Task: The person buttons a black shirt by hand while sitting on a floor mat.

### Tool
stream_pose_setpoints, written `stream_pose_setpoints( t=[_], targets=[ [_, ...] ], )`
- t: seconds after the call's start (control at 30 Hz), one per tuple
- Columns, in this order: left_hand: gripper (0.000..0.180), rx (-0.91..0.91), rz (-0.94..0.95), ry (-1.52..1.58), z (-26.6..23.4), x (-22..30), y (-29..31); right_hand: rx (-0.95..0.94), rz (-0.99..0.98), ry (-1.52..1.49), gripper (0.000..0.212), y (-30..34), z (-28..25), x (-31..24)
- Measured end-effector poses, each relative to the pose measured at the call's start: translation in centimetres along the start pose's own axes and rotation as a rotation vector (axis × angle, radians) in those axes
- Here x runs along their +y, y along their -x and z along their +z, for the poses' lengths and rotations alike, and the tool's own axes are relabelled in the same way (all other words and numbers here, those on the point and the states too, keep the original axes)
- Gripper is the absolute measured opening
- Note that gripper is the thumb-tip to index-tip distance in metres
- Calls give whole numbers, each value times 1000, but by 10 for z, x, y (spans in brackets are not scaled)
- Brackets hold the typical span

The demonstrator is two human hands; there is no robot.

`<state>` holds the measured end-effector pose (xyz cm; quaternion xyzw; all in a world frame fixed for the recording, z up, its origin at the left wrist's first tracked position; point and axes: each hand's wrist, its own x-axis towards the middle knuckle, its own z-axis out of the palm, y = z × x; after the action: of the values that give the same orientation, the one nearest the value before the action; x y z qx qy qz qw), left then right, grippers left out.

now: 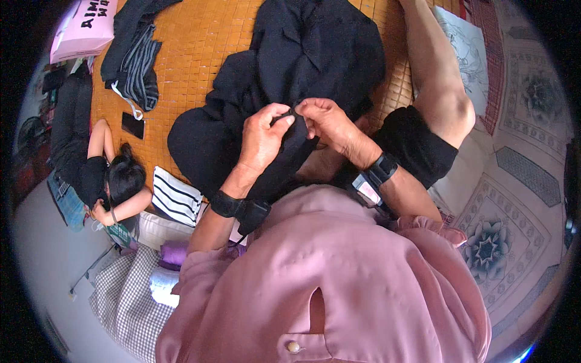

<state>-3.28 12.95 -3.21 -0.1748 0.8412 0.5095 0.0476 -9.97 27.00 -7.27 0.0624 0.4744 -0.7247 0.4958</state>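
Note:
A large black cloth garment [315, 45] lies bunched over my lap and the woven mat in front of me. My left hand [260, 136] is closed, with thumb and forefinger pinching a small dark edge of this garment. Right beside it, my right hand [330, 124] also pinches the cloth, its fingertips almost meeting those of the left. Whether anything small is held there as well is too fine to make out. Both wrists wear black bands with small devices. The garment's lower folds are partly hidden behind my hands and forearms.
On the woven mat [200, 30] at left are dark clothes with a striped part [136, 66], a phone [133, 125] and a striped cloth [175, 196]. Another person [100, 172] lies farther left. A pink bag [85, 30] stands at top left; a drawing sheet [463, 48] lies beyond my bent leg.

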Motion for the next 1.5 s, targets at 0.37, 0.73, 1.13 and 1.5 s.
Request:
stream_pose_setpoints(
  t=[0.37,0.73,1.13,1.5],
  targets=[
    [13,229,-178,322,-51,-18,3,-339,-27,372,16,24,5,-11],
    [15,88,-153,-153,-36,-49,2,74,44,407,18,14,-11,6],
    [21,36,74,-369,-15,-6,-54,432,97,-127,32,-29,-9,14],
    [22,-8,-220,379,4,-46,-73,202,121,-440,27,-30,-11,8]
  ],
)
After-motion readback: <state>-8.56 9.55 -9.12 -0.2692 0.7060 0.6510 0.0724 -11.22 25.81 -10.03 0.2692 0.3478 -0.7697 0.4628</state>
